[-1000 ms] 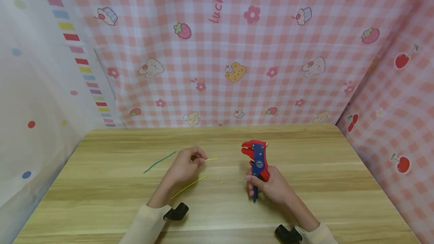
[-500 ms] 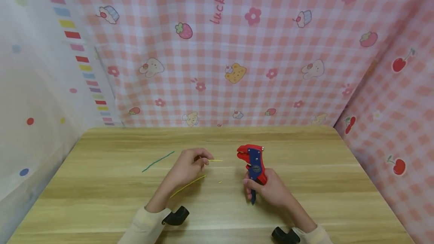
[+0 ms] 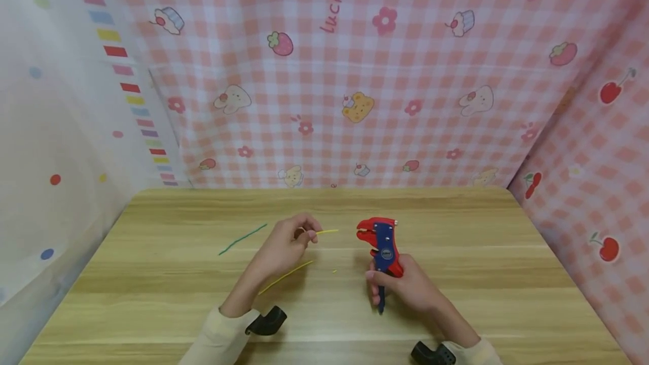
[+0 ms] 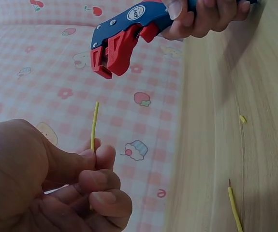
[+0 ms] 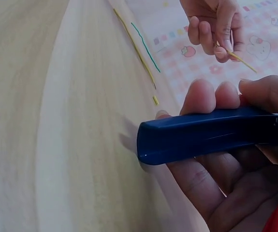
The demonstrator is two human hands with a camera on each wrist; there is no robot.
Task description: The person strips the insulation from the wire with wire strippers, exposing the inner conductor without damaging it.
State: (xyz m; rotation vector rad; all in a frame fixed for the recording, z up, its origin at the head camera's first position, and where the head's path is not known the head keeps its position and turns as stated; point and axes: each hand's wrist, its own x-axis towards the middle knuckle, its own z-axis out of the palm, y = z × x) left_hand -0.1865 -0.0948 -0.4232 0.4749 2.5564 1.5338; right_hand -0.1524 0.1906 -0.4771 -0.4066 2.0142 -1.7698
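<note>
Between thumb and fingertips, my left hand [image 3: 286,246] pinches a yellow wire [image 4: 95,126], whose short end sticks out toward the right. My right hand [image 3: 409,286] grips a red and blue wire stripper [image 3: 386,241] by its handles. In the head view the stripper's red jaws stand parted and face the wire's tip, with a gap between. On the table below the left hand lies a second yellow wire [image 3: 285,277]; the left wrist view shows bare metal at its end. A tiny yellow piece of insulation [image 4: 243,119] lies near that end.
Left of the left hand, a green wire [image 3: 242,239] lies on the wooden table [image 3: 481,241]. Pink checked cloth [image 3: 324,72] hangs behind the table, with more cloth along both sides. Black wrist mounts [image 3: 267,321] sit on both sleeves.
My left hand has moved slightly right with the yellow wire. My right hand has brought the wire stripper a little left, so the gap between wire tip and jaws is smaller.
</note>
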